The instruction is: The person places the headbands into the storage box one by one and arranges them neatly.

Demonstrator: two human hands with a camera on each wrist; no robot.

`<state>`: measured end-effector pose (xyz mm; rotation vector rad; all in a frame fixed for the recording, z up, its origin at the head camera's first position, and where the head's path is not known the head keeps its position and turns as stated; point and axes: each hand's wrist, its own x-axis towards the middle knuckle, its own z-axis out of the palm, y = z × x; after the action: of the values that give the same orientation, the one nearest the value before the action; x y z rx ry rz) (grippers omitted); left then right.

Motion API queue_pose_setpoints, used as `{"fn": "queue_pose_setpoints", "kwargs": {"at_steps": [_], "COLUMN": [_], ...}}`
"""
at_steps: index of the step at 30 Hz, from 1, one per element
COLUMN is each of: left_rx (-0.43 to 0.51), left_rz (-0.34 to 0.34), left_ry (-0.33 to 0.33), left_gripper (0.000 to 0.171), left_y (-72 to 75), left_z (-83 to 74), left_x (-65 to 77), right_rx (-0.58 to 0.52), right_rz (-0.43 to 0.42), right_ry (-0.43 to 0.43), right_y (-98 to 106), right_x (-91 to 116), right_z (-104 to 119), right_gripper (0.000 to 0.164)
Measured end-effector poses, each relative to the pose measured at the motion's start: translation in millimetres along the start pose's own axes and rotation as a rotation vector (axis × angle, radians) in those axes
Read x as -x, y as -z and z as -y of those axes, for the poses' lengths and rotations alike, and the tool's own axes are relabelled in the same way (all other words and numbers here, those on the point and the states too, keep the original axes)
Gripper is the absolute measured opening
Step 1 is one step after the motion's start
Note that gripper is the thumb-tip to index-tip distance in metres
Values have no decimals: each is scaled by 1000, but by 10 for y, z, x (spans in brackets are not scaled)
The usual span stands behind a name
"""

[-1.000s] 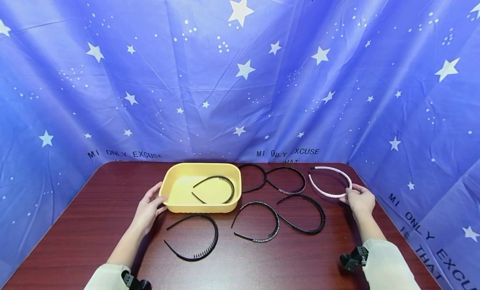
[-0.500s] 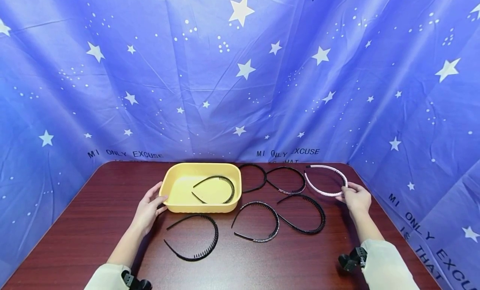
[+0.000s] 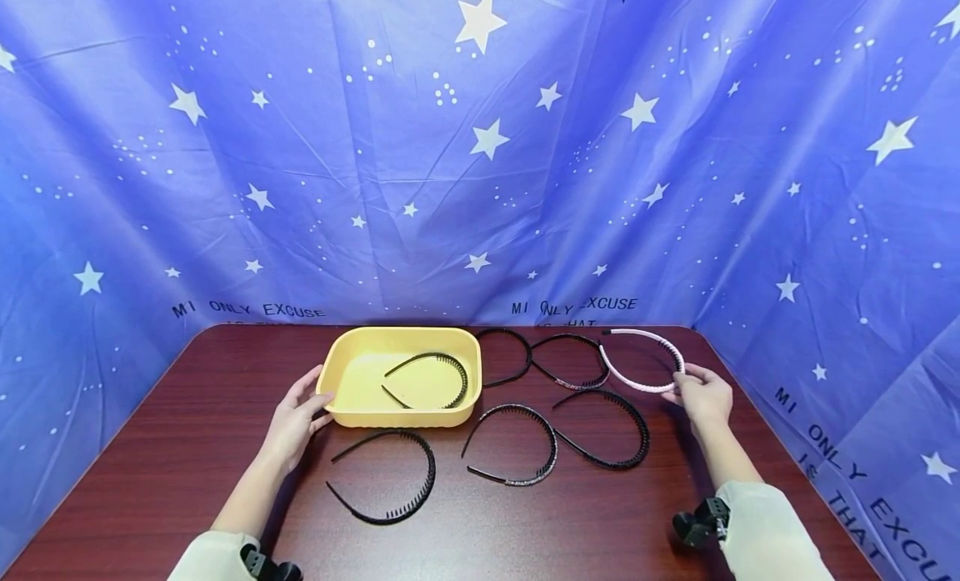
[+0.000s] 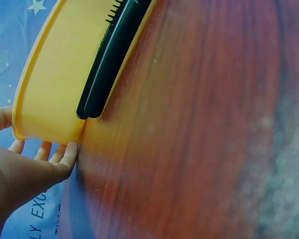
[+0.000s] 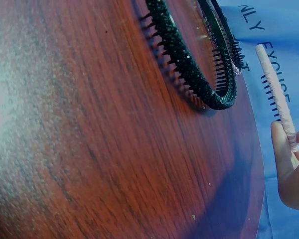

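Observation:
In the head view my left hand (image 3: 291, 431) grips the left end of a yellow plastic tub (image 3: 401, 418), thumb at the rim and fingers against the outer side. One black toothed headband (image 3: 463, 383) lies inside the tub. At the right my right hand (image 3: 707, 399) pinches a pale pink headband (image 3: 647, 388) by its curved middle, its tips pointing left. The right wrist view shows the pink headband (image 5: 276, 94) edge-on between thumb and fingers. The left wrist view shows the fingers (image 4: 70, 152) at the tub's end.
On the dark red table (image 3: 495, 539) lie several headbands: a black one (image 3: 432, 473) in front, a glittery silver-and-black one (image 3: 556, 448), a black glittery one (image 3: 647, 431), and two more at the back, one black (image 3: 529, 360), one with a pinkish patch (image 3: 573, 386). A blue star-print curtain (image 3: 375, 164) hangs behind.
My right hand has moved left with the pink headband, bringing it close to the headband with the pinkish patch. My left hand and the tub have stayed in place.

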<state>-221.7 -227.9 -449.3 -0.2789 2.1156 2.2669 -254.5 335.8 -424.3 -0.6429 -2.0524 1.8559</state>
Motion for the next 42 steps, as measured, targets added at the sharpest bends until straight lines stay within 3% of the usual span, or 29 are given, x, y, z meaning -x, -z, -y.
{"fn": "queue_pose_setpoints", "kwargs": {"at_steps": [22,42], "left_rx": [-1,8], "left_rz": [1,12], "left_ry": [-5,1], "left_gripper": [63,63], "left_y": [4,7], "left_z": [5,-2], "left_x": [-2,-1], "right_rx": [8,9], "right_rz": [56,118], "right_ry": [15,67], "right_y": [-142,-406], "right_x": [70,223], "right_z": [6,125], "right_gripper": [46,43]}}
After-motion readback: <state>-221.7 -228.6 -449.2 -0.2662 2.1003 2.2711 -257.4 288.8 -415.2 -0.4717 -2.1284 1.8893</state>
